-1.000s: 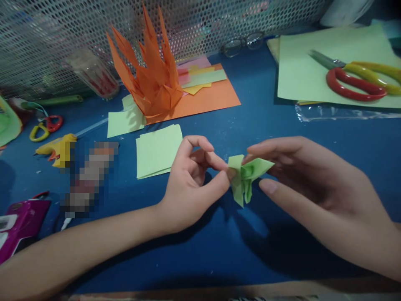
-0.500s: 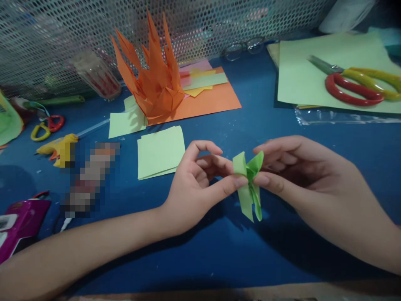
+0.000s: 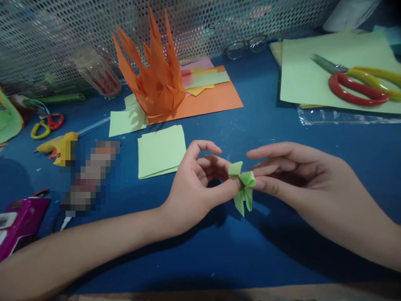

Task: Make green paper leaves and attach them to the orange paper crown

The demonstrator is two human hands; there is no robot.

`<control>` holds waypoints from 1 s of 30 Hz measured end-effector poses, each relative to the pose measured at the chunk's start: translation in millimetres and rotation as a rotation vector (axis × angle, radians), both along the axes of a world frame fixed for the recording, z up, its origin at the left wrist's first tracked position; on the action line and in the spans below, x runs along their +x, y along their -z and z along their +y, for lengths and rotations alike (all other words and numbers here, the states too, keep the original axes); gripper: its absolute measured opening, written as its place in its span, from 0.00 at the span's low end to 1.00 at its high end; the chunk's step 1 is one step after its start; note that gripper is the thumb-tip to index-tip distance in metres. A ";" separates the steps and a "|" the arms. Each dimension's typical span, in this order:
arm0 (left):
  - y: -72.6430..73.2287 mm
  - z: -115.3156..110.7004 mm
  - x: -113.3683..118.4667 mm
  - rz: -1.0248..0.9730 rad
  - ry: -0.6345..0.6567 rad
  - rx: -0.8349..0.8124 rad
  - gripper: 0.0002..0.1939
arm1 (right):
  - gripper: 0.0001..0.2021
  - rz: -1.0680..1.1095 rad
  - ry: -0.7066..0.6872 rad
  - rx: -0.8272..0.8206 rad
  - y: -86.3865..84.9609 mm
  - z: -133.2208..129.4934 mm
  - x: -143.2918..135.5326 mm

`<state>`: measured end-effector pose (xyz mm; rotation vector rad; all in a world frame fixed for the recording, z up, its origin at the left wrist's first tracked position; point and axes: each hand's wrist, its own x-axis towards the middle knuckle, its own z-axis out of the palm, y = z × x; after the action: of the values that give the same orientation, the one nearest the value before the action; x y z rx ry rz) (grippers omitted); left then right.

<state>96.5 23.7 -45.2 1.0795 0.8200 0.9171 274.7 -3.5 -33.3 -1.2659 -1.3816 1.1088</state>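
A small folded green paper piece (image 3: 244, 200), with several pointed flaps, is held above the blue table (image 3: 188, 267). My left hand (image 3: 200, 179) pinches its left side between thumb and fingers, and the fingertips behind the paper are hidden. From the other side, my right hand (image 3: 300, 175) grips a flap between thumb and a finger, its index finger stretched out above. Left of my left hand lies a stack of light green paper squares (image 3: 161, 152).
An orange folded-paper model (image 3: 156, 83) stands at the back on orange paper (image 3: 216, 98). Scissors (image 3: 357, 85) lie on green sheets (image 3: 300, 83) at right. A yellow glue gun (image 3: 59, 146), smaller scissors (image 3: 46, 125) and a purple package (image 3: 25, 217) are at left. Eyeglasses (image 3: 246, 47) rest near the mesh.
The green paper's upper right flap has been bent downward toward me, and the piece has tilted. My right hand's fingers have shifted slightly left, its index finger straighter.
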 end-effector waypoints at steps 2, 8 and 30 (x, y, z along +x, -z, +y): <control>0.5 -1.1 -0.3 0.018 -0.013 0.040 0.23 | 0.09 -0.001 -0.009 -0.009 0.8 0.1 -0.1; 0.6 -3.7 -0.8 0.075 -0.050 0.121 0.23 | 0.13 -0.009 -0.022 -0.054 2.0 -1.9 0.8; 0.4 1.3 4.3 -0.070 -0.010 0.020 0.26 | 0.20 0.287 -0.002 -0.183 3.8 2.8 5.7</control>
<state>100.9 25.1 -45.6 1.0553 0.7611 0.9678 280.4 -0.8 -37.0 -1.1777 -1.0866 1.3840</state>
